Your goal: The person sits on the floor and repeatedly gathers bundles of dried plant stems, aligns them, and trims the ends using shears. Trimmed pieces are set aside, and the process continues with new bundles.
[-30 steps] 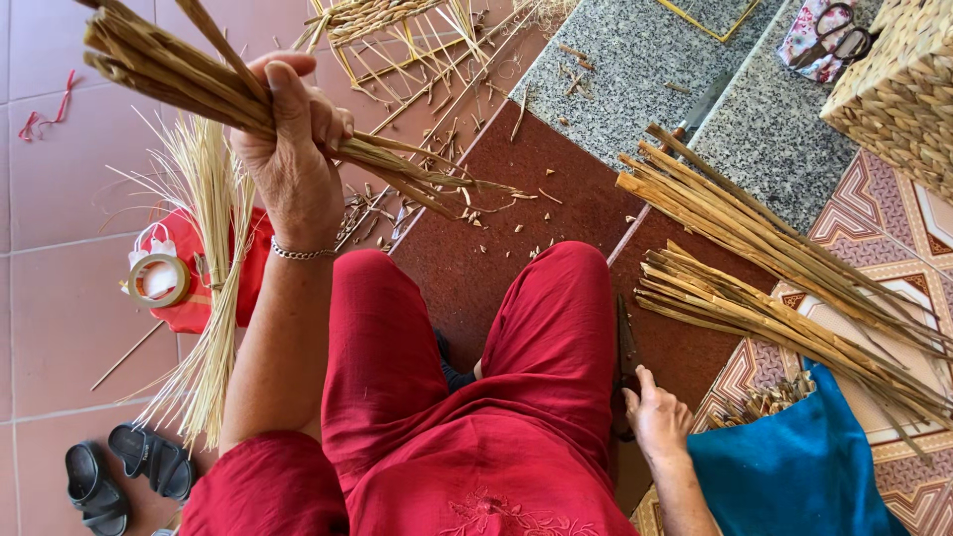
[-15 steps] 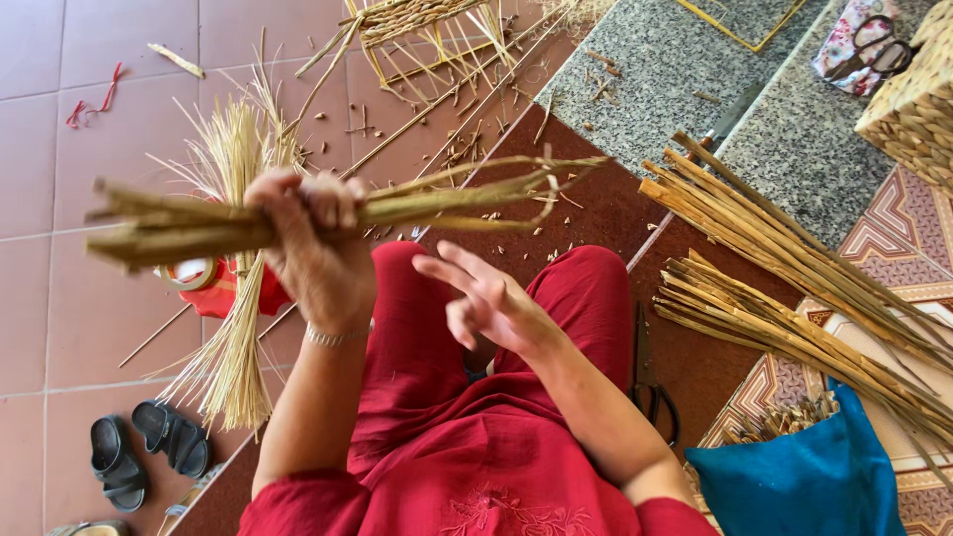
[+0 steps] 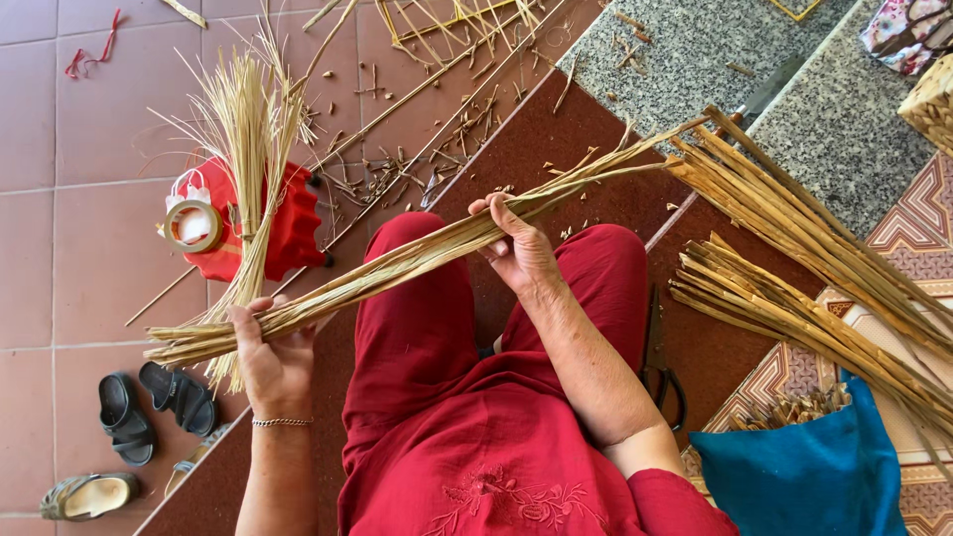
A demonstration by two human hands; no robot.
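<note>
Reed bundle (image 3: 397, 266) slanting lower-left to upper-right

this looked like the doorstep of a home used as a craft spot. the floor was red tile (image 3: 69, 248) meeting a granite step (image 3: 695, 50) and a patterned mat (image 3: 928, 213). sandals (image 3: 149, 402) sat by the edge. bundles of dried reeds (image 3: 794, 238) lay about, with a straw sheaf (image 3: 243, 129), trimmings (image 3: 417, 149), tape (image 3: 194, 223) and a woven basket (image 3: 933, 99).
</note>
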